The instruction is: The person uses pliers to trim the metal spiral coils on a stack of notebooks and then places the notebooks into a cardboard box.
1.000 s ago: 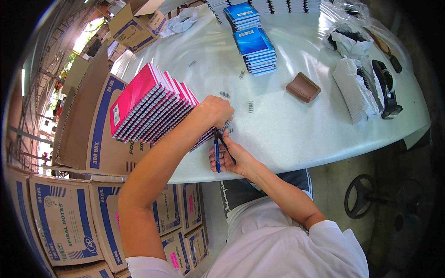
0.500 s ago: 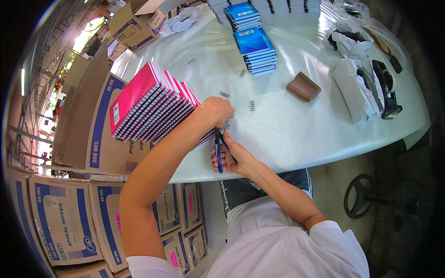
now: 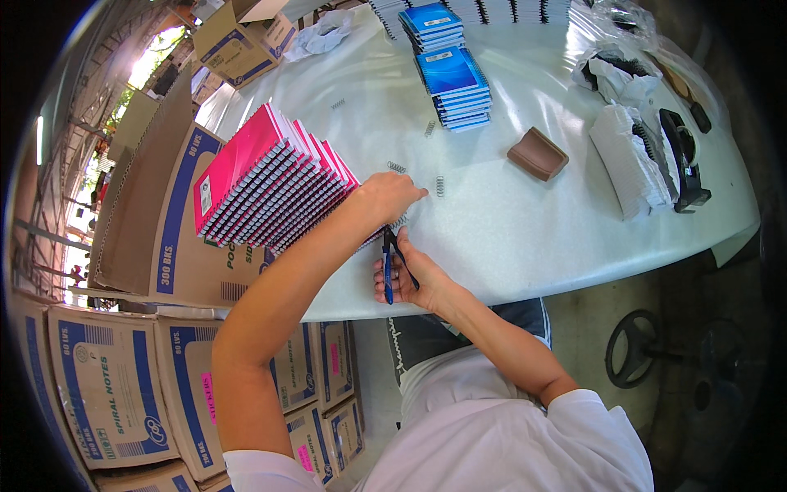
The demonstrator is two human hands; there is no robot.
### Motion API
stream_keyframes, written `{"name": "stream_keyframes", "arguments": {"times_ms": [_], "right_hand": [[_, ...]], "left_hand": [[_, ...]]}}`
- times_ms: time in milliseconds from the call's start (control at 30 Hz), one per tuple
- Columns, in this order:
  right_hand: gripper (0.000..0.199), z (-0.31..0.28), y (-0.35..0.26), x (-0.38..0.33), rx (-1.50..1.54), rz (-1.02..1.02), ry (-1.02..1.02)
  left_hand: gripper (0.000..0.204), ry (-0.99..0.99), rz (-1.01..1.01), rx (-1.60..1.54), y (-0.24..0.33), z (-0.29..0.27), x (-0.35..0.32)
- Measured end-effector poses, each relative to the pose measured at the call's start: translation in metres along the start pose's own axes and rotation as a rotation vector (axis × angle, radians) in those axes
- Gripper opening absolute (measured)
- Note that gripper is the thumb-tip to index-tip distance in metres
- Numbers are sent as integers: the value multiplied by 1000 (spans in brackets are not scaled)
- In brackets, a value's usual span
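My left hand (image 3: 395,197) is over the table beside the pink notebooks, its index finger stretched out to a short loose wire coil (image 3: 440,187), at or almost at its edge. The other fingers are mostly hidden under the hand. Just below, my right hand (image 3: 414,277) is closed around blue-handled pliers (image 3: 388,266), jaws pointing away from me. Another bit of coil (image 3: 399,221) shows between the jaws and my left hand; whether the jaws grip it cannot be made out. A stack of pink spiral notebooks (image 3: 246,160) leans at the left, partly behind my left forearm.
Blue notebooks (image 3: 451,74) are stacked at the far middle. More coil pieces (image 3: 397,167) lie on the white table (image 3: 525,238). A brown holder (image 3: 538,154), wrapped coils (image 3: 627,160) and a black tape dispenser (image 3: 682,160) sit right. An open carton (image 3: 176,238) stands left.
My left index finger has stretched out to the right. The loose coil near its tip has shifted slightly left. My right hand and the pliers have hardly moved.
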State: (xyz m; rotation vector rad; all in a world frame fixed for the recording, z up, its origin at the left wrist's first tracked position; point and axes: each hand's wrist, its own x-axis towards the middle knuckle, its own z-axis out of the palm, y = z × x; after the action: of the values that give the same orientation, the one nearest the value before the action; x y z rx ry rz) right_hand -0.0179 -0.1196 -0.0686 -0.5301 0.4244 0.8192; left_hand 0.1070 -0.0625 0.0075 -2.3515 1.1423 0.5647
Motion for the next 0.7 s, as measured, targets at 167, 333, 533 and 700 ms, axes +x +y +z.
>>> {"name": "stream_keyframes", "arguments": {"times_ms": [167,333,533,700], "right_hand": [[75,1,-3,3,15,8,31],[70,-20,-2,20,113,74,-160],[65,-17,-3,6,123,115,-115],[76,-11,-6,7,81,90,4]], "left_hand": [[64,61,21,-19,-2,5,0],[54,243,70,-19,1,6,-5],[71,485,154,-51,26,-14,-39],[81,568,116,-112,38,-20,-67]]}}
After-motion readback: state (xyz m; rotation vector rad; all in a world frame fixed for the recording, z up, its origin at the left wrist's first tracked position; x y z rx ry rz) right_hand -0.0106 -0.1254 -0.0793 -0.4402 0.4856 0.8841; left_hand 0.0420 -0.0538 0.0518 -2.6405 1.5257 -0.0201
